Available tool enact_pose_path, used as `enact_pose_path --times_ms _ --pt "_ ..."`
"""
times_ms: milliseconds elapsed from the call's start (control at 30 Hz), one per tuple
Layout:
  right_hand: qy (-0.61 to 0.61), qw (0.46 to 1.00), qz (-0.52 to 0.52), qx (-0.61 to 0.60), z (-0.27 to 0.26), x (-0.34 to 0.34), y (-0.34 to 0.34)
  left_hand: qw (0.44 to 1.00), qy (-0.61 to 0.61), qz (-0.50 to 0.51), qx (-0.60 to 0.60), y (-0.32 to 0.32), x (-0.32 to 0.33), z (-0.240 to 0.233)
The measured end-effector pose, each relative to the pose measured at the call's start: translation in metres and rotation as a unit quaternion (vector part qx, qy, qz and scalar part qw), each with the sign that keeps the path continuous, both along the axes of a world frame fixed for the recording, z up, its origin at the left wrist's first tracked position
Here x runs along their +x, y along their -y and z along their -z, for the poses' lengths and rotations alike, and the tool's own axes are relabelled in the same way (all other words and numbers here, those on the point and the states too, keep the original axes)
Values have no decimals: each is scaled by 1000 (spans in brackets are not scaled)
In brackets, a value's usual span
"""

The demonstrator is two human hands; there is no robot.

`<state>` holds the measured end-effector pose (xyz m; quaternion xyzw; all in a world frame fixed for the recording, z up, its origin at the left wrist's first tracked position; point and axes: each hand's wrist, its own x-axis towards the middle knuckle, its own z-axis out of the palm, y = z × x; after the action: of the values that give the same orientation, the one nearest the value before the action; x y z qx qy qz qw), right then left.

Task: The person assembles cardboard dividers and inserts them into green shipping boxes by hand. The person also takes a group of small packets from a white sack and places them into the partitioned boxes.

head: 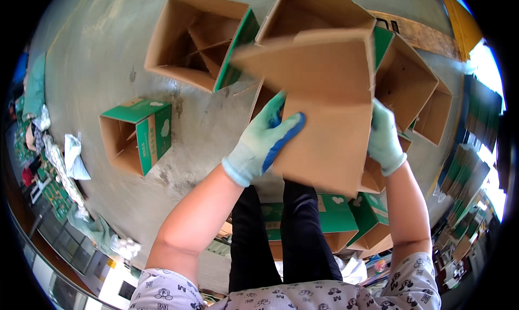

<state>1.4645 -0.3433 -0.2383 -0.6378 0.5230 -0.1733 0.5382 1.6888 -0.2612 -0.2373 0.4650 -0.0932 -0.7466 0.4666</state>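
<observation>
Between my two gloved hands is a piece of brown corrugated cardboard (324,139), creased across its middle, its upper part blurred. My left hand (263,135), in a pale green glove with a blue coated palm, grips its left edge with the thumb on the near face. Along the right edge, my right hand (383,133) holds it from the side, with the fingers partly hidden behind the board. Beyond the cardboard stands a large open carton (320,9), partly covered by it. Another open carton (198,38) with crossed cardboard dividers inside sits to the upper left.
A smaller green-and-brown carton (154,131) lies on its side on the concrete floor (105,66). Several open cartons (409,78) crowd the right. More green cartons (332,212) are by my legs. White bags (75,158) line the left; stacked flat cardboard (464,172) stands far right.
</observation>
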Motion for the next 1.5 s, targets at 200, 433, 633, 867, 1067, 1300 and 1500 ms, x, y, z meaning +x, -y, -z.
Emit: enact_pose_path --times_ms 200,433,633,867,1067,1300,1500 --pt "-330 936 43 -116 79 -2 102 964 155 -207 63 -53 30 43" --pt "-401 908 -104 -66 235 32 141 937 105 -218 250 -247 28 35" --pt "-457 762 -125 -442 191 64 118 826 185 -330 418 -410 -1 57" --pt "-56 863 -381 -326 113 207 -226 614 270 -407 620 -660 -24 117" --pt "-86 794 -597 76 165 344 -528 545 36 -680 489 -735 43 217" --pt "-207 744 -635 -25 273 416 -728 608 73 -618 493 -778 138 298" --pt "-280 704 -651 -37 258 422 -735 538 6 -730 421 -775 141 270"
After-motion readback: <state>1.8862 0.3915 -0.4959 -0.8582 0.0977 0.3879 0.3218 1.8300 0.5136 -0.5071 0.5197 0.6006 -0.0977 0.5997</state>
